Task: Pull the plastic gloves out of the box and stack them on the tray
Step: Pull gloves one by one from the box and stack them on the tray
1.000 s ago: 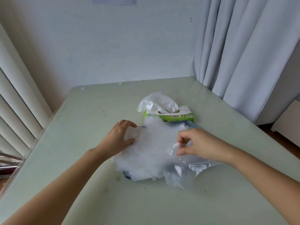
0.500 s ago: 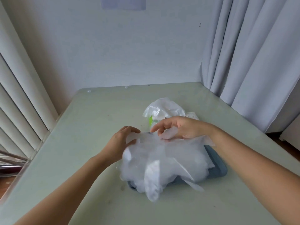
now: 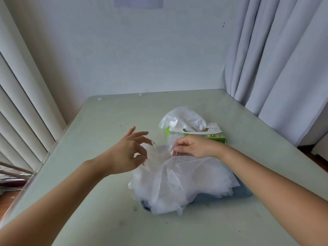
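Right hand [image 3: 195,146] is curled up, pinching the edge of a clear glove [image 3: 166,174]; left hand [image 3: 128,152] has come up off the pile since half a second ago, fingers splayed, can't tell if it's actually got the film; below both hands the glove pile [image 3: 213,178] hides most of the blue tray [image 3: 239,194]; green box [image 3: 211,135] sits just past the right hand, another glove [image 3: 182,118] poking out; curtain [image 3: 276,68] further right.
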Demonstrator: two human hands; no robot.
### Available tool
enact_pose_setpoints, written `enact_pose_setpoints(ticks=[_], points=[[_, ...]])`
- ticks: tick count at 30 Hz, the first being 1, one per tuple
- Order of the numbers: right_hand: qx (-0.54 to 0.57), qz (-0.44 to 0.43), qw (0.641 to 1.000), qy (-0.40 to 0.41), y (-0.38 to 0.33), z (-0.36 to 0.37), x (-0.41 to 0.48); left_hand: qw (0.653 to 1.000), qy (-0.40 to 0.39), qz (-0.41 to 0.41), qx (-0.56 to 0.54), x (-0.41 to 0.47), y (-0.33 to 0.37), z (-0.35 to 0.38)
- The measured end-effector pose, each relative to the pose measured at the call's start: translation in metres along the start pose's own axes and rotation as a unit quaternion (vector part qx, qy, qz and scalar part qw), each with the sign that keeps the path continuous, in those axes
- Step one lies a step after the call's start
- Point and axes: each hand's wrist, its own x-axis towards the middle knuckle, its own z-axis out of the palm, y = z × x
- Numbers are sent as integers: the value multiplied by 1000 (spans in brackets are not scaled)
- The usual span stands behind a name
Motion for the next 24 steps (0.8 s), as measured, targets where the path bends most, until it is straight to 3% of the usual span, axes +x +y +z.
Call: enact_pose_setpoints(ticks=[5, 8, 11, 13, 14, 18, 21, 24], points=[[12, -9, 999, 35, 5, 4, 6, 995, -62, -83, 7, 1, 6, -6], [-18, -16, 999, 47, 4, 5, 7, 983, -65, -134, 111, 10, 7, -15], [-32, -11, 999, 41, 4, 5, 6, 969, 21, -176, 174, 20, 18, -29], [-45, -8, 998, 36, 6, 5, 7, 981, 109, -131, 96, 26, 37, -35], [-50, -8, 998, 36, 6, 5, 6, 987, 114, -101, 48, 29, 47, -36], [-57, -8, 997, 49, 3, 3, 4, 997, -35, -56, -44, 37, 70, -19], [-16, -13, 999, 42, 8, 5, 6, 995, -65, -54, -55, 45, 67, 2], [109, -15, 993, 33, 15, 7, 8, 993, -89, -55, -48, 47, 62, 13]])
